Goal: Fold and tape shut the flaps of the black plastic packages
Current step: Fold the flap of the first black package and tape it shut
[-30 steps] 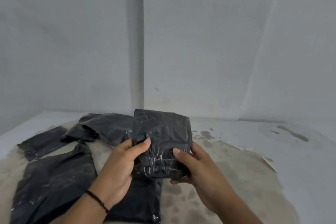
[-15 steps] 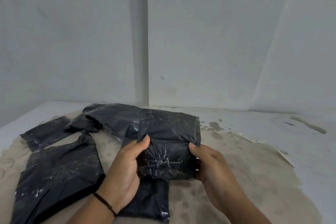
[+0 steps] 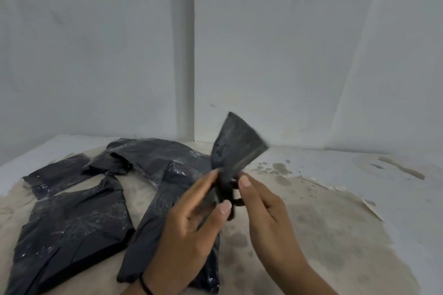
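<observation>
**Both hands on one black package, held up off the surface**

Small black package (image 3: 236,151) in the air, tilted, upper end fanned out toward the back wall (image 3: 287,55), motion-blurred. Lower end is squeezed narrow between the two hands. Left hand (image 3: 191,218) grips it from the left, fingers curled along its side, thumb across the front near the bottom. Right hand (image 3: 261,203) pinches it from the right, thumb tip on the front; its other fingers are behind the plastic, mostly hidden. Thin black band (image 3: 146,286) on the left wrist.

Package sits above the middle of the stained paper sheet (image 3: 323,235) covering the white surface (image 3: 407,199), not touching it. More black packages lie flat on the left half of the sheet: a large one (image 3: 72,230) near the front-left edge, a long one (image 3: 167,199) under the left hand, a small one (image 3: 55,175) toward the left edge, and a crumpled one (image 3: 153,153) toward the back, overlapping its neighbours. Sheet's right edge is torn and curling (image 3: 369,206). Dark stains (image 3: 278,167) on the sheet just right of the held package. Cannot tell if any flap is taped.
</observation>
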A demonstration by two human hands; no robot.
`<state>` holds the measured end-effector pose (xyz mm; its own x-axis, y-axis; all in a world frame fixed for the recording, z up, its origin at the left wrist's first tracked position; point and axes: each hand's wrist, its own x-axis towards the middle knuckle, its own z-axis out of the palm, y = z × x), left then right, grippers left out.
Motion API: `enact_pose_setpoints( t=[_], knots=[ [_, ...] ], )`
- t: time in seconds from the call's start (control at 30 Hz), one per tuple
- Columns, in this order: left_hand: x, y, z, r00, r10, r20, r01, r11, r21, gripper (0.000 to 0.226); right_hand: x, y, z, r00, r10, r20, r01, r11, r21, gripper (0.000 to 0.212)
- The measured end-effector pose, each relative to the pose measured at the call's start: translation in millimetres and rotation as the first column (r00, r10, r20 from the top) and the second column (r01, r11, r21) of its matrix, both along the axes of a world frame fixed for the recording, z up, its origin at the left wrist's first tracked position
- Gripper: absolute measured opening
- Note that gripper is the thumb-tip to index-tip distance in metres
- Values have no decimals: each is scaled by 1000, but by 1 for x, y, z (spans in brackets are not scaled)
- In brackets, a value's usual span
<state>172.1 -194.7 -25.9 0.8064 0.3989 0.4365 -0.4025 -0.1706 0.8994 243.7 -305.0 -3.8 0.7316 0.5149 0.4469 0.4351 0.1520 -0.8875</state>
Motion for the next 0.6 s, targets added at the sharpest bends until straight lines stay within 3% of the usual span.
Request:
enact_pose_setpoints(
  t=[0.07,0.13,0.27,0.33,0.4,0.47,0.53,0.6],
  knots=[
    [1,0,3,999,33,15,-31,993,-112,59,-4,0,-1,992,102,-69,-102,995,1,39],
    [2,3,5,989,148,-12,-146,959,-243,41,-6,2,-4,990,110,-89,-111,994,-8,35],
    [3,13,7,980,189,-69,-199,862,-466,25,2,3,-7,972,-221,81,225,974,-34,24],
    [1,20,9,991,122,-60,-134,826,-548,28,13,-1,-8,946,-321,46,323,945,-46,28],
    [-2,25,11,995,41,-89,-86,809,-582,34,24,-6,-8,961,-216,-175,204,975,-86,44],
    [-3,29,9,992,-20,-124,-58,802,-595,40,31,-11,-8,911,8,-412,-21,999,-27,59],
    [-3,30,8,984,-56,-169,-54,809,-585,41,34,-15,-7,844,187,-503,-192,981,43,57],
    [-2,30,6,977,-87,-193,-36,832,-554,35,34,-16,-3,812,262,-521,-277,960,51,44]
  ],
)
